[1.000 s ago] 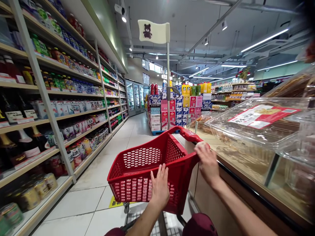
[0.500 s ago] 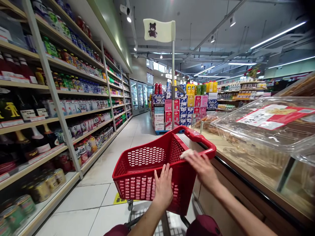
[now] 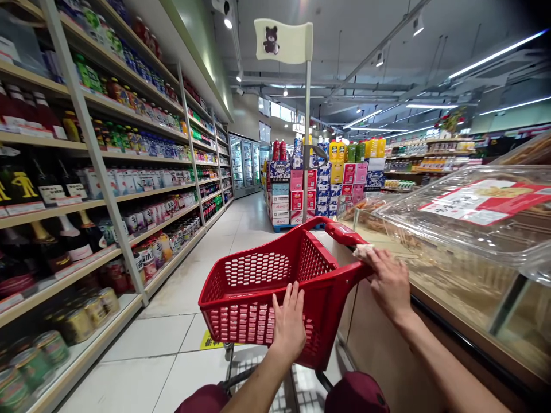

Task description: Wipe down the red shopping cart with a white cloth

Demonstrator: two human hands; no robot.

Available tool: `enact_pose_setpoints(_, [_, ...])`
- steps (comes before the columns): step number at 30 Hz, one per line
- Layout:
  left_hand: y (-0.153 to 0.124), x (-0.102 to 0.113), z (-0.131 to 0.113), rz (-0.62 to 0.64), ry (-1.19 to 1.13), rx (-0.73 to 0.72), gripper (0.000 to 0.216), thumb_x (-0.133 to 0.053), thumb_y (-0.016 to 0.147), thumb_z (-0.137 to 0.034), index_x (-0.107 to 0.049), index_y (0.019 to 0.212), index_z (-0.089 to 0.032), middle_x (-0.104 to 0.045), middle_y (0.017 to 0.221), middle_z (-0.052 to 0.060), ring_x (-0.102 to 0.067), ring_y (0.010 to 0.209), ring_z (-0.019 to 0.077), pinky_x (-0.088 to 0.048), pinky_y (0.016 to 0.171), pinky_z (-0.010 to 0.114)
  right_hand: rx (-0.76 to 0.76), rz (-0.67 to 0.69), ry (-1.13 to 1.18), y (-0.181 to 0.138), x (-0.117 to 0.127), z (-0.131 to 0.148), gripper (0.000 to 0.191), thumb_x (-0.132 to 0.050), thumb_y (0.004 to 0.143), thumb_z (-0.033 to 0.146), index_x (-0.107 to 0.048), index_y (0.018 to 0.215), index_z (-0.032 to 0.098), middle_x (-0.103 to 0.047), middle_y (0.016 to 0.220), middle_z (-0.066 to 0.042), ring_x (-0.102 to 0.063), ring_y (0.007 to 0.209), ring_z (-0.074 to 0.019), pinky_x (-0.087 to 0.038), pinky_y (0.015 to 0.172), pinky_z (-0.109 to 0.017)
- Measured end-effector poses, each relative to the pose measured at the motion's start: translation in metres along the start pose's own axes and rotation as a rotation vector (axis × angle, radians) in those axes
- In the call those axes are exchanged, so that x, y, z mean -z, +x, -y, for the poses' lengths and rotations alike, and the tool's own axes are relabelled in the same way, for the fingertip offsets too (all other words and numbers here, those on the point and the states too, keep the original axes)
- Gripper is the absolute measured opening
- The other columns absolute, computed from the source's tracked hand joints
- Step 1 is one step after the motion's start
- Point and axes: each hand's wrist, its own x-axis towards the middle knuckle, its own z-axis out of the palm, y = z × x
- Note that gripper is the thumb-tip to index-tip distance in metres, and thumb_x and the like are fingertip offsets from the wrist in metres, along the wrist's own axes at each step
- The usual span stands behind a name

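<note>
A red plastic shopping cart (image 3: 253, 269) stands before me, its basket side perforated and its handle to the right. My left hand (image 3: 289, 321) lies flat against the near side of the basket, fingers stretched out over the rim. My right hand (image 3: 390, 281) is at the corner of the handle (image 3: 344, 232), its fingers closed on a crumpled whitish cloth (image 3: 364, 251) that presses on the red plastic. A pale flag with a bear print (image 3: 284, 41) rises on a pole from the cart.
Drink shelves (image 3: 142, 195) line the left side. At right, a counter holds clear plastic food boxes (image 3: 473, 212), close beside the handle. Stacked drink cartons (image 3: 297, 195) stand ahead on the tiled floor (image 3: 142, 338). My knees (image 3: 357, 393) are just below the cart.
My right hand has slid the cloth from the basket's rim rightward and up to the handle corner. My left hand stays on the basket side. The view has shifted slightly.
</note>
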Motion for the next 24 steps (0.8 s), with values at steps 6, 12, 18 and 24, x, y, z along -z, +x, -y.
enact_pose_setpoints(6, [0.001, -0.001, 0.0, 0.004, 0.018, -0.009, 0.072, -0.033, 0.067, -0.007, -0.017, 0.137, -0.016, -0.003, 0.146, 0.002, -0.002, 0.134, 0.021, -0.008, 0.104, 0.056, 0.393, 0.167, 0.171, -0.008, 0.002, 0.013, 0.051, -0.032, 0.077, 0.002, -0.052, 0.117, 0.027, -0.055, 0.121, 0.0, -0.04, 0.12, -0.016, -0.024, 0.102, -0.04])
enact_pose_setpoints(12, [0.001, 0.0, -0.002, -0.01, -0.003, 0.001, 0.071, -0.033, 0.067, -0.005, -0.019, 0.136, -0.016, -0.002, 0.146, 0.002, -0.002, 0.133, 0.022, -0.009, 0.104, 0.056, 0.038, -0.012, 0.16, 0.01, 0.008, -0.013, 0.04, -0.037, 0.074, 0.006, -0.06, 0.103, 0.021, -0.063, 0.107, -0.006, -0.05, 0.109, -0.0198, -0.031, 0.095, -0.042])
enact_pose_setpoints(18, [0.001, 0.0, -0.004, -0.032, -0.019, -0.029, 0.072, -0.033, 0.066, -0.003, -0.022, 0.136, -0.017, -0.007, 0.146, 0.001, -0.005, 0.133, 0.0208, -0.008, 0.105, 0.056, 0.156, 0.141, 0.239, 0.014, 0.016, -0.006, 0.043, -0.036, 0.072, 0.005, -0.062, 0.099, 0.025, -0.064, 0.105, -0.003, -0.054, 0.104, -0.0186, -0.03, 0.095, -0.042])
enact_pose_setpoints(24, [0.0, -0.002, -0.009, -0.053, -0.042, -0.02, 0.076, -0.034, 0.062, 0.0, -0.023, 0.135, -0.016, -0.01, 0.145, 0.003, -0.008, 0.133, 0.0222, -0.009, 0.105, 0.056, -0.316, 0.126, 0.391, 0.051, 0.049, -0.053, 0.036, -0.037, 0.068, 0.014, -0.064, 0.092, 0.02, -0.068, 0.083, -0.002, -0.061, 0.072, -0.0161, -0.046, 0.066, -0.027])
